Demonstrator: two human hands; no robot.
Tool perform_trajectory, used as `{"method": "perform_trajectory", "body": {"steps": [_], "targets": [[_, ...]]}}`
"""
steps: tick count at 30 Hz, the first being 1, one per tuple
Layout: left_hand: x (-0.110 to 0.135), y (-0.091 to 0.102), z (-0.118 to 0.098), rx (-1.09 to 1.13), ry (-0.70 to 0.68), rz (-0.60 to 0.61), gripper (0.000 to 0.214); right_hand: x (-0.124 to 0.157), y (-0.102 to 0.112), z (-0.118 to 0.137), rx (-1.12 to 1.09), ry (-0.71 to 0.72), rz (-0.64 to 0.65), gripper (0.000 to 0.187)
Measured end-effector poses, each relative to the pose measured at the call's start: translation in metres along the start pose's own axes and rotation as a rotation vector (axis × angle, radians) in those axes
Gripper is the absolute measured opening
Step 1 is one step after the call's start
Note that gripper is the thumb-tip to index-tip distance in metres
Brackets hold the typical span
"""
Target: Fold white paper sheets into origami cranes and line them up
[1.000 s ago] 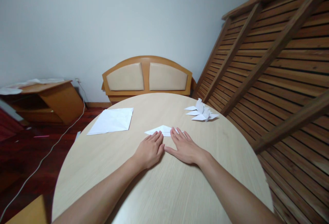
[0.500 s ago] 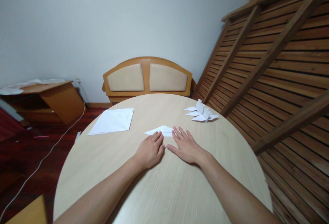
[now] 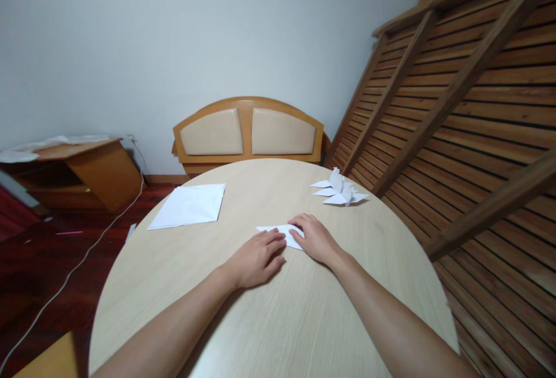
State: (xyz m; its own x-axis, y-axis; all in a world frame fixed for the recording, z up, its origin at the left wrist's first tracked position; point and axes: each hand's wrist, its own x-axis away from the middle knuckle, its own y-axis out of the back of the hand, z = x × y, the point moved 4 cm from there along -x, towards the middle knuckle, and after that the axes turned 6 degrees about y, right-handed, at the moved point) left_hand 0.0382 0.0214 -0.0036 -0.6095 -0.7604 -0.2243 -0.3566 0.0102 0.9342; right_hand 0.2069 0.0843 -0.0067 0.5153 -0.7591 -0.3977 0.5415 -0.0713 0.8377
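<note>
A narrow, pointed piece of folded white paper [image 3: 292, 242] lies on the round table [image 3: 278, 320], slightly slanted. My left hand [image 3: 258, 257] rests flat with its fingers extended over the paper's left and middle part. Around the right end, the thumb and bent fingers of my right hand [image 3: 316, 240] take hold of the paper, thumb on the near side. Both hands hide much of it, so its folds are hard to make out.
A stack of white paper sheets [image 3: 189, 205] lies on the table's left side. Several folded paper figures [image 3: 341, 190] sit together at the back right. Beyond the table stand a headboard [image 3: 247, 129] and, to the right, a leaning slatted wooden frame [image 3: 473, 129].
The folded paper has turned and shifted slightly right and nearer to me. My right hand has gone from spread fingers to gripping its right end; my left hand has moved slightly right.
</note>
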Motion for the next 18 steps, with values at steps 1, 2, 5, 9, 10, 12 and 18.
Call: {"method": "perform_trajectory", "body": {"steps": [1,2,5,9,10,12,18], "targets": [[0.0,-0.001,0.001,-0.001,0.004,-0.006,0.04,0.0,0.0,0.0,-0.013,0.002,-0.011,0.018],[0.0,-0.002,0.002,-0.006,0.01,-0.01,0.04,-0.001,0.001,0.0,-0.024,0.007,-0.023,0.016],[-0.001,-0.002,0.002,-0.032,0.032,-0.025,0.039,-0.003,0.002,0.004,-0.044,0.02,-0.05,0.014],[-0.002,0.002,0.001,-0.056,0.062,-0.06,0.036,-0.003,0.0,0.013,-0.066,0.084,-0.032,0.017],[-0.002,0.003,0.001,-0.061,0.071,-0.066,0.037,-0.003,0.0,0.016,-0.067,0.104,-0.021,0.017],[-0.001,0.003,0.002,-0.071,0.094,-0.072,0.038,-0.001,-0.001,0.022,-0.065,0.133,0.005,0.019],[0.001,-0.001,0.008,-0.122,0.197,-0.057,0.047,0.004,-0.004,0.036,-0.057,0.169,0.116,0.032]]}}
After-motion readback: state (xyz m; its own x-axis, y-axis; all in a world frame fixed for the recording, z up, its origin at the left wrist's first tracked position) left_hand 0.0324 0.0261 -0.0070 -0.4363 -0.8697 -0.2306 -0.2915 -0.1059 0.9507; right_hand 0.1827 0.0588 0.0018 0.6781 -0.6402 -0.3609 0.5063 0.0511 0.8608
